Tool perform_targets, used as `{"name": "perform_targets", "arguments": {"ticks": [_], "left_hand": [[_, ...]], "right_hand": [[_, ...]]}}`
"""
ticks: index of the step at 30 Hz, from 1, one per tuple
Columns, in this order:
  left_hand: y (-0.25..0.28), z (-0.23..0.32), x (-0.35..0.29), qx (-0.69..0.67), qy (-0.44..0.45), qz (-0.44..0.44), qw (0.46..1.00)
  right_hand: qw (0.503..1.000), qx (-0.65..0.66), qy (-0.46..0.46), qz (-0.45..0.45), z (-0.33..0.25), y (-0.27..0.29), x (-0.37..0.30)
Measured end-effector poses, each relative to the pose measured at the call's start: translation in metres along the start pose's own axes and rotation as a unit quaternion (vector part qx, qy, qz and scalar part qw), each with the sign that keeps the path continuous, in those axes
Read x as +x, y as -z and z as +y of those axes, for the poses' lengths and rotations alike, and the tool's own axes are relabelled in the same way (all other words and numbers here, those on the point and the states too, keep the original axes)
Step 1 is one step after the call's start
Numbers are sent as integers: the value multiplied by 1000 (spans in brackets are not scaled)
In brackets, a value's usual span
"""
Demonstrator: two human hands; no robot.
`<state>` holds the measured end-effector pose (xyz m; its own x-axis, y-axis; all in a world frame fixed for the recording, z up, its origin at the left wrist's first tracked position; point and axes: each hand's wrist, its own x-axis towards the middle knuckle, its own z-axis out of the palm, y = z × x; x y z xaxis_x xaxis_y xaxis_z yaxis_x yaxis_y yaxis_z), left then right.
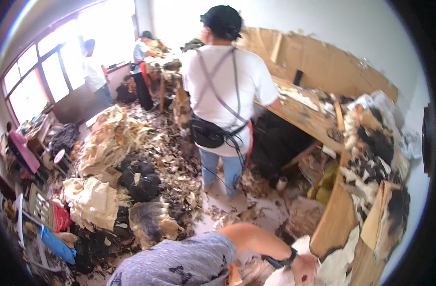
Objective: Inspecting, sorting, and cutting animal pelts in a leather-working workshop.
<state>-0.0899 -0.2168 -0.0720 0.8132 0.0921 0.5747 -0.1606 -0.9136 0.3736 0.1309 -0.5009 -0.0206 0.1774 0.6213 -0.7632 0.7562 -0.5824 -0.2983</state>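
My left hand (306, 269), a dark watch (282, 260) on its wrist, reaches in at the lower right from a grey sleeve. Its fingers are curled over a pale hide (339, 261) that lies against a curved wooden board (336, 221); the fingertips show only in part. Beside the wrist, the same or another pale piece (281, 277) runs out of the lower edge. No part of my right hand shows.
A person in a white shirt (222, 90) stands ahead at a wooden bench (303, 117). Two more people work near the windows. Piled hides (110, 138) and scraps cover the floor at left. Fur pieces (377, 138) heap up on the right, beside a wall.
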Motion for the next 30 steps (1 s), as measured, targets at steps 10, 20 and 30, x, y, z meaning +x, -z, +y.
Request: {"name": "perform_targets", "arguments": {"ticks": [10, 20, 30], "left_hand": [[23, 13, 0, -57, 3, -47, 997], [64, 16, 15, -143, 44, -138, 979], [72, -1, 106, -377, 297, -238, 844]], "right_hand": [[971, 176, -156, 52, 63, -47, -80], [878, 404, -112, 232, 23, -63, -98], [803, 470, -141, 338, 9, -66, -210]]}}
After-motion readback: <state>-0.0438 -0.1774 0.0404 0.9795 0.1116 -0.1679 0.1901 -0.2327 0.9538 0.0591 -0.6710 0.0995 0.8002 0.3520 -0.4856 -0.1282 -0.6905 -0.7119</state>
